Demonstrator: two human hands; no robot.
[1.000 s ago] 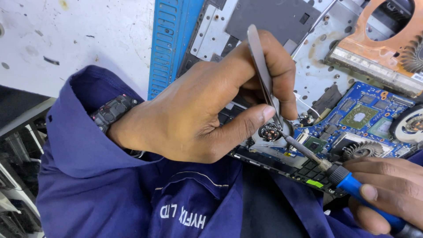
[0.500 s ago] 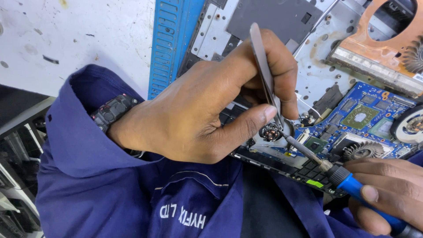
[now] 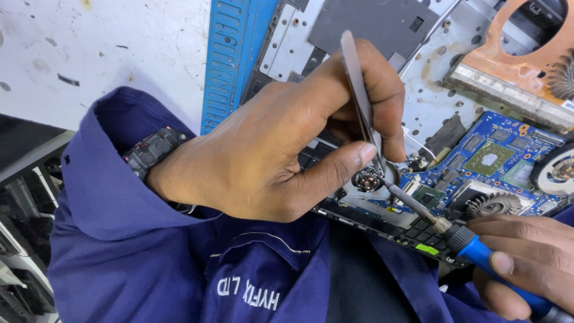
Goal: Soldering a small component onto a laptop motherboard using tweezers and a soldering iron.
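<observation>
The left hand (image 3: 281, 161) pinches steel tweezers (image 3: 359, 96) onto a small coil (image 3: 366, 178) to steady it, just beside where the right hand (image 3: 526, 263) clenches a blue-handled soldering iron (image 3: 454, 236), tip meeting that coil on the laptop motherboard (image 3: 496, 158).

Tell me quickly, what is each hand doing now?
Left hand: closed, holding tweezers.
Right hand: closed, holding a blue-handled soldering iron.

Two hands show, the left hand (image 3: 269, 155) and the right hand (image 3: 526, 263). One pair of tweezers (image 3: 360, 98), one soldering iron (image 3: 466, 242), one blue circuit board (image 3: 484, 161), one copper heatsink (image 3: 520, 60), one wristwatch (image 3: 152, 149).
</observation>
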